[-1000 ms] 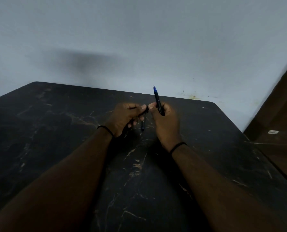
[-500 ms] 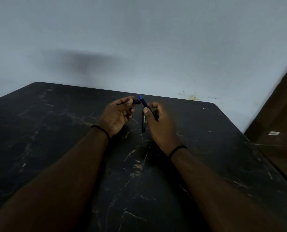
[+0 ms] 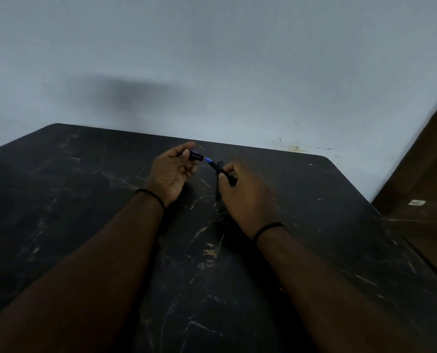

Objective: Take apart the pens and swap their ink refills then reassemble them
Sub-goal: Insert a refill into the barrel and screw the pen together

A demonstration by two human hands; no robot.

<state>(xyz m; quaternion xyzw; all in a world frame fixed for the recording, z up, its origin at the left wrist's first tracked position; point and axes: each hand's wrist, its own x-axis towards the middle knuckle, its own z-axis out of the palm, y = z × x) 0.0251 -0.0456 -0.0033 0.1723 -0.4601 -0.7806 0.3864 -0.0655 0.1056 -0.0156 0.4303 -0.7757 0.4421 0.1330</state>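
Observation:
My left hand (image 3: 170, 171) pinches a short black pen cap (image 3: 196, 156) between thumb and fingers, its mouth turned to the right. My right hand (image 3: 246, 197) grips a black pen (image 3: 218, 169) with a blue tip, slanted up and left. The blue tip sits just at the cap's mouth. A second dark pen (image 3: 218, 192) lies on the black marble table (image 3: 97, 200), running near to far, between my hands; its far end is partly hidden behind the held pen and my right fingers.
The table's far edge meets a pale wall (image 3: 212, 72). A brown wooden surface (image 3: 426, 174) stands at the right, beyond the table's right edge. A black band circles each wrist.
My right hand has tilted the pen from upright to slanting left, bringing its blue tip to the cap. My left hand has turned, cap pointing right. Both hands moved slightly farther away.

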